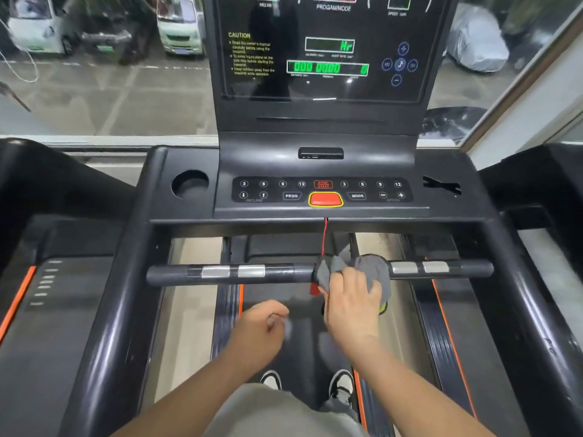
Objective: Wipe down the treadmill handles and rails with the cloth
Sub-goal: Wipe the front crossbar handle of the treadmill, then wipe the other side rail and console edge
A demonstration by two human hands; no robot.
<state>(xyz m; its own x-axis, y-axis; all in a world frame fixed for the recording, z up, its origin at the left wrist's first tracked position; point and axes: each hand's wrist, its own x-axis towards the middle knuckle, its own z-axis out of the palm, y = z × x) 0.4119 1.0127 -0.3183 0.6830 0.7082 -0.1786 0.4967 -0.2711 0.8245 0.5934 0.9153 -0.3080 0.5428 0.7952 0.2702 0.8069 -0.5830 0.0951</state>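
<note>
Grey trousers point(274, 411) and two bare forearms filled the bottom centre of the frame, with white-and-black shoes point(342, 384) on the treadmill belt point(303, 342) just beyond. Right of centre, the right hand point(351, 298) lay over the grey cloth point(373, 269), its fingers curled round the fabric and pressing it onto the horizontal handlebar point(227, 274). The cloth was bunched around the middle of that bar, between the two pairs of silver contact plates. Lower and to the left, the left hand point(265, 320) hung above the belt, blurred, with its fingers loosely curled and nothing in them, apart from bar and cloth alike.

A red cord point(325, 236) dropped from the console point(321, 137) to the cloth's upper edge. At mid-left, the round cup holder point(190, 187) was too dark inside to read; the tray point(441, 185) at mid-right held a dark angular shape I could not identify.

Along both sides ran the left rail point(107, 310) and right rail point(533, 326), thick and black, with open belt between them.
</note>
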